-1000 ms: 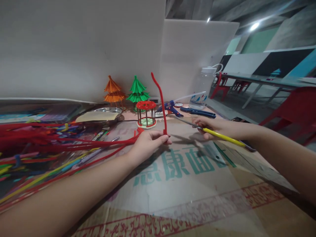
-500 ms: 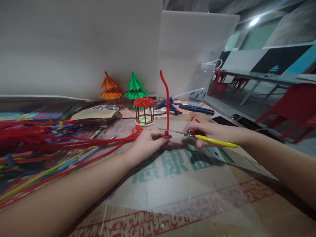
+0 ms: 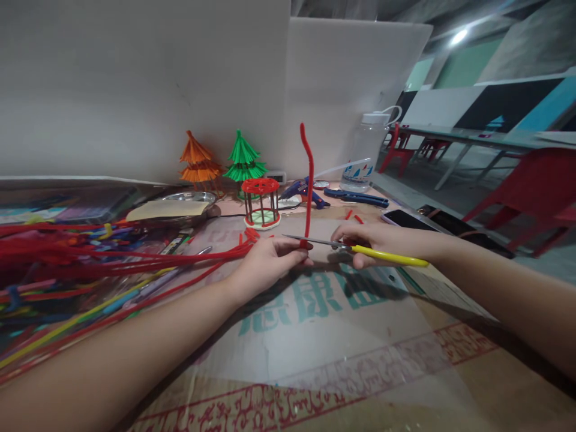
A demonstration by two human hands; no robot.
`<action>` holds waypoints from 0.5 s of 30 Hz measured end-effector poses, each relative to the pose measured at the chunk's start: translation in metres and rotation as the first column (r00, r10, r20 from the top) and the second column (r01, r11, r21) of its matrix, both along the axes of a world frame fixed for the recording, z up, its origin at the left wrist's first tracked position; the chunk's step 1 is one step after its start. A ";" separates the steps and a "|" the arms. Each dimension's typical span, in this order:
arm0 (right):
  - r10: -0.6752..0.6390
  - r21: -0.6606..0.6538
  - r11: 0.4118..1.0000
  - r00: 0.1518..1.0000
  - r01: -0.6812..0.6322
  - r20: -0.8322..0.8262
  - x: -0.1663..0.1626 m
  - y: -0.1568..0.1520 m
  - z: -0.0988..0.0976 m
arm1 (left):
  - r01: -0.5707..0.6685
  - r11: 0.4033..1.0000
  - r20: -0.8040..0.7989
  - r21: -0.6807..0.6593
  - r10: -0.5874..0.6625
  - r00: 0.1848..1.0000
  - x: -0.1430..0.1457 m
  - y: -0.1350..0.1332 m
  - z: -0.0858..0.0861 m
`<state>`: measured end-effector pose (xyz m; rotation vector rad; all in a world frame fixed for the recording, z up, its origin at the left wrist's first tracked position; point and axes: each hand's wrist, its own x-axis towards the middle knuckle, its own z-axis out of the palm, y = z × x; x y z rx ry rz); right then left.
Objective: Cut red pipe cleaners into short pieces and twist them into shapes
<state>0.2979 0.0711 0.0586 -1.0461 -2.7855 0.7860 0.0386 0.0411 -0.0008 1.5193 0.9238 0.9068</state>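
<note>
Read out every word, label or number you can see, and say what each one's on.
"康": large teal print on the cardboard sheet; the characters beside it are partly hidden.
Water bottle: blue sail marks, any wording too small to read.
Red border print on the sheet: too blurred to read.

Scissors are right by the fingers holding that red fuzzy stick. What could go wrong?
The scissors in the right hand meet the red pipe cleaner just above the left hand, so the blades could nick a fingertip. The long part above the cut might spring off and fall, perhaps onto the small red-topped model.
</note>
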 end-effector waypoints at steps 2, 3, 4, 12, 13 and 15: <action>0.006 0.009 1.000 1.000 -0.006 0.004 0.000 0.000 0.000 | -0.001 1.000 0.009 -0.001 0.001 1.000 0.000 -0.001 0.000; 0.008 0.011 1.000 1.000 -0.008 0.004 0.001 0.001 0.000 | -0.001 1.000 0.013 -0.003 0.001 1.000 0.000 -0.001 0.000; 0.008 0.012 1.000 1.000 -0.008 0.003 0.001 0.001 -0.001 | -0.001 1.000 0.016 -0.004 0.002 1.000 0.000 -0.001 0.000; 0.004 0.007 1.000 1.000 -0.004 0.006 0.000 0.000 0.000 | -0.015 1.000 0.001 -0.010 0.015 1.000 0.001 -0.002 0.001; 0.000 0.003 1.000 1.000 0.000 0.005 0.000 0.000 0.000 | -0.013 1.000 -0.002 -0.005 0.013 1.000 0.001 -0.002 0.001; -0.011 -0.006 1.000 1.000 0.011 -0.002 -0.001 -0.001 0.000 | -0.006 1.000 0.001 0.004 0.006 1.000 0.001 -0.002 0.001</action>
